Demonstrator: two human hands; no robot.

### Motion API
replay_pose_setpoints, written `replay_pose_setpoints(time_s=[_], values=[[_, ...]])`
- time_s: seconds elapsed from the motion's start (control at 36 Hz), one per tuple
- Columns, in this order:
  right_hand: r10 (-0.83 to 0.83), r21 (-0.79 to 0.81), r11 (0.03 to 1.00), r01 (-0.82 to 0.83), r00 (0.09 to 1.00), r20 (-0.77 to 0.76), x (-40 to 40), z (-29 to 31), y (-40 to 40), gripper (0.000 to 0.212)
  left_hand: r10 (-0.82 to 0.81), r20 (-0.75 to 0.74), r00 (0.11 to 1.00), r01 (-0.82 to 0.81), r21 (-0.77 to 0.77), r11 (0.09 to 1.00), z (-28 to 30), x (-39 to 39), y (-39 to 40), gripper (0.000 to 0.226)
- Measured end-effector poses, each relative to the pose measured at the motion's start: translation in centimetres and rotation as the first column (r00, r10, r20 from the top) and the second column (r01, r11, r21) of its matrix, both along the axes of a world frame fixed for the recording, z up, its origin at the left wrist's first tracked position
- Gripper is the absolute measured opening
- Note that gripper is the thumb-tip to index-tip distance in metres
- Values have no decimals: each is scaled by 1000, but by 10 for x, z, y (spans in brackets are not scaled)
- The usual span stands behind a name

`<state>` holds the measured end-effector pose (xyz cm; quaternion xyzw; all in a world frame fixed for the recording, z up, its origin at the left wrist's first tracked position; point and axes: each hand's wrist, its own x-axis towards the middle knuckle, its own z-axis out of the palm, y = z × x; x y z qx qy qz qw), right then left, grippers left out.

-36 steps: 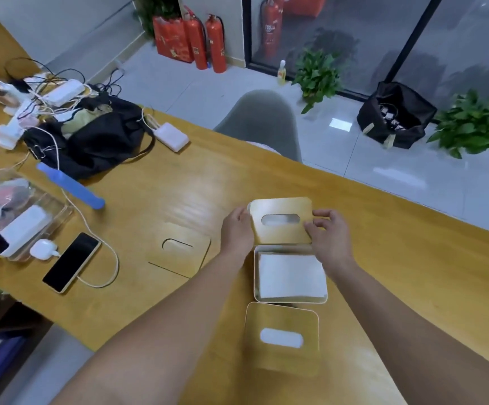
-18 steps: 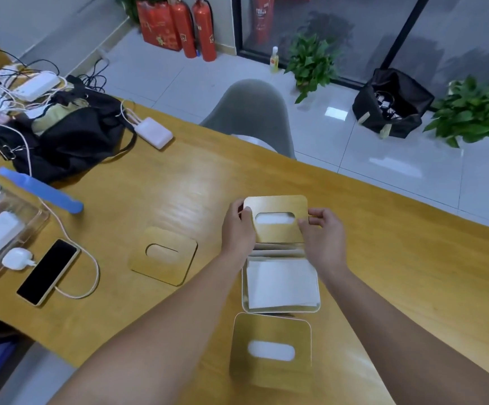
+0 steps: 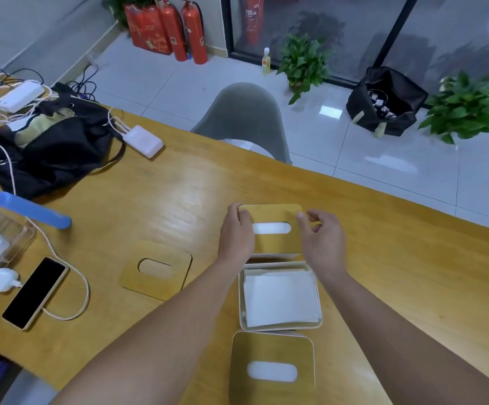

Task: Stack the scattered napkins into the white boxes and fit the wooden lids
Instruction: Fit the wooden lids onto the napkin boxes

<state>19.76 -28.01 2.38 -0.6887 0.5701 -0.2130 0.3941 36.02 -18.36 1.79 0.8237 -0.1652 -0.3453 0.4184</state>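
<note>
Both hands on far slotted wooden lid (image 3: 271,228): left hand (image 3: 236,236) and right hand (image 3: 322,244) pinch opposite edges, seating it square on far white box. Middle open white box (image 3: 280,296) holds stacked napkins; spare lid (image 3: 157,268) waits on desk (image 3: 413,282).

An office or meeting room is suggested. A long wooden table (image 3: 413,276) is seen on a floor of pale glossy tiles (image 3: 383,159), with a grey chair (image 3: 246,118) pushed up to its far edge. Red fire extinguishers (image 3: 185,30) are stood against the wall beside dark glazed partitions (image 3: 339,24). Potted plants (image 3: 304,62) are set on the floor. Power banks (image 3: 144,141), cables and a phone (image 3: 34,292) are spread over the table; what appears to be a black bag (image 3: 383,103) of chargers is left on the floor.
</note>
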Motion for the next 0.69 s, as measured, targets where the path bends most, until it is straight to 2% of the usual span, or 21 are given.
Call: replay_pose_setpoints(time_s=[0.08,0.17,0.28,0.39,0.56,0.69], values=[[63,26,998,-64,997,53,7,-6,-8,44,16,29,999,-15,-19,1000,5,2,-4,36],[104,91,989,-116,986,128,14,-10,-12,43,-6,74,997,6,-2,1000,2,5,-8,44],[50,209,972,-105,966,254,18,-14,-11,39,-15,93,996,14,10,1000,-5,5,-12,45],[41,314,939,-140,952,302,18,-18,-18,35,1,109,994,-1,-1,1000,-8,7,-11,44],[191,218,943,-253,943,272,18,-19,-21,35,-20,156,988,20,5,1000,-11,7,-12,44],[207,151,956,-252,943,262,20,-35,-20,35,-27,283,959,12,52,999,-14,3,-12,44]])
